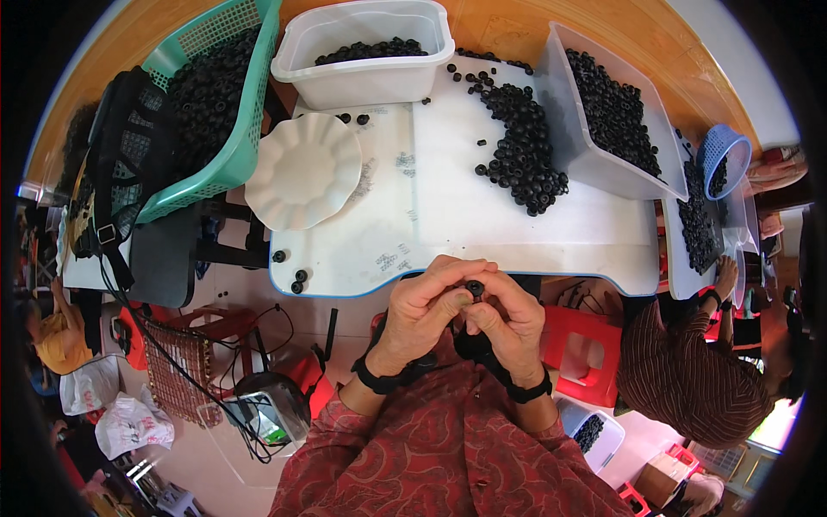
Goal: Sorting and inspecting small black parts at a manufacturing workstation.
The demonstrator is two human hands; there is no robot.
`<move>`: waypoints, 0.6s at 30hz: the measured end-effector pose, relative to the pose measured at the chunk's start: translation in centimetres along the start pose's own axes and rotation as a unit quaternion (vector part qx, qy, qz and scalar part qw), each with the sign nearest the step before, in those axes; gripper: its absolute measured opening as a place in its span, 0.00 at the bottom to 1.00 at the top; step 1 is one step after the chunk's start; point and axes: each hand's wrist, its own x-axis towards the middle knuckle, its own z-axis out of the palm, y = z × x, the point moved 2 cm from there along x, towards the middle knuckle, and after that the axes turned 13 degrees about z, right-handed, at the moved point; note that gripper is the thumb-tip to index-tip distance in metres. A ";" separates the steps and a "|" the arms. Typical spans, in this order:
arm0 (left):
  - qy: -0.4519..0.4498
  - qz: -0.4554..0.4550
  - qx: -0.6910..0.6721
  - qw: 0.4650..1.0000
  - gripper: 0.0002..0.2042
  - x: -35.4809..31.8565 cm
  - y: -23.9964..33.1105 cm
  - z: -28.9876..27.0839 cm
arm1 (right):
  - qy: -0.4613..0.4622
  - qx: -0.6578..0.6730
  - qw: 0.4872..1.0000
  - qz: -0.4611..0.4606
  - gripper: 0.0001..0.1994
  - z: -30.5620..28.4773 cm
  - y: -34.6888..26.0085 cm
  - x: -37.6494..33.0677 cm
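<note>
Just off the table's near edge, my left hand (415, 317) and my right hand (512, 320) meet fingertip to fingertip. Between their thumbs and forefingers they pinch a small black round part (475, 288) with a hole in its middle; the fingers hide most of it. Beyond my hands, a heap of similar black round parts (524, 155) lies loose on the white tabletop (457, 220). A few more black parts (298, 282) sit by the table's left front edge. To the left lies a cream plate (303, 171) with a wavy rim.
Along the back stand a white tub (366, 86) and a grey bin (594, 164), both holding black parts. A green basket (207, 185) of them is at left, with a black bag (129, 146) against it. At right, another person (689, 370) sits by a blue basket (722, 146).
</note>
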 end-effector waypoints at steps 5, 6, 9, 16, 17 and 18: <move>0.002 -0.011 0.011 1.000 0.16 0.0 0.1 -0.1 | -0.010 0.006 1.000 0.012 0.17 -0.1 -0.1 0.1; 0.001 -0.004 0.020 1.000 0.16 0.1 0.0 -0.1 | -0.013 0.010 1.000 0.015 0.18 -0.1 -0.1 0.1; 0.004 -0.012 0.018 1.000 0.16 0.1 0.2 -0.1 | -0.014 0.013 1.000 0.022 0.17 -0.1 -0.4 0.1; 0.011 0.002 0.025 1.000 0.16 0.4 0.4 0.2 | -0.012 0.025 0.999 0.039 0.16 -0.5 0.0 0.1; 0.002 -0.013 0.022 1.000 0.16 0.3 0.4 0.2 | -0.008 0.020 0.999 0.037 0.16 -0.6 -0.1 0.1; -0.008 -0.028 0.019 0.999 0.17 0.1 0.3 0.1 | -0.004 0.014 0.999 0.035 0.15 -0.6 -0.1 0.1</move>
